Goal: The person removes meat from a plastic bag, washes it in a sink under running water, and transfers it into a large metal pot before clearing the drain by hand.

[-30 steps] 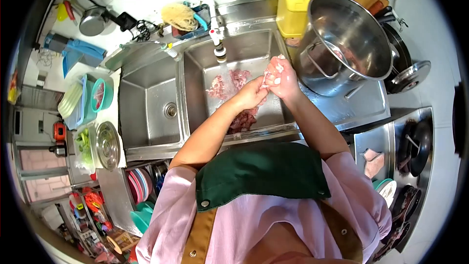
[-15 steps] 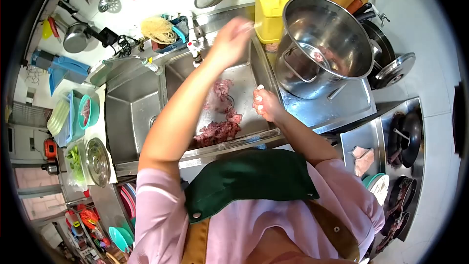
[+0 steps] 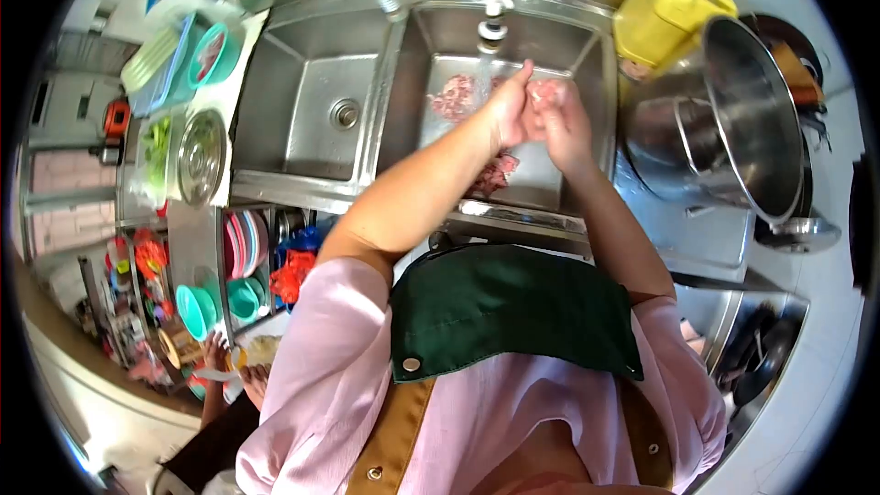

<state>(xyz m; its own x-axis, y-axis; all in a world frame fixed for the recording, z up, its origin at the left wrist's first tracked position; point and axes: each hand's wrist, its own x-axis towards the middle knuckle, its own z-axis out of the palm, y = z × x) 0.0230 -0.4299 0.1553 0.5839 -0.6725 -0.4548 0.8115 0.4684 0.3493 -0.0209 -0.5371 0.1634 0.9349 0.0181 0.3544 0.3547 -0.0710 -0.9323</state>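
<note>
Two hands meet at upper centre of frame, over the right sink basin, under the tap; left hand and right hand curl shut together around a pink meat piece; loose meat lies on the basin floor beside them; steel pot and yellow jug sit upper right.

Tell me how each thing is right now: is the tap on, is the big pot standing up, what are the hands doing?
Tap: on, water running.
Right sink: meat pieces on its floor.
Left sink: drain uncovered.
Big steel pot: tilted over, not upright.
Yellow jug: upright, cap on.
Left hand: under the stream, closed on a piece of meat.
Right hand: against the left, closed on the same piece.
</note>
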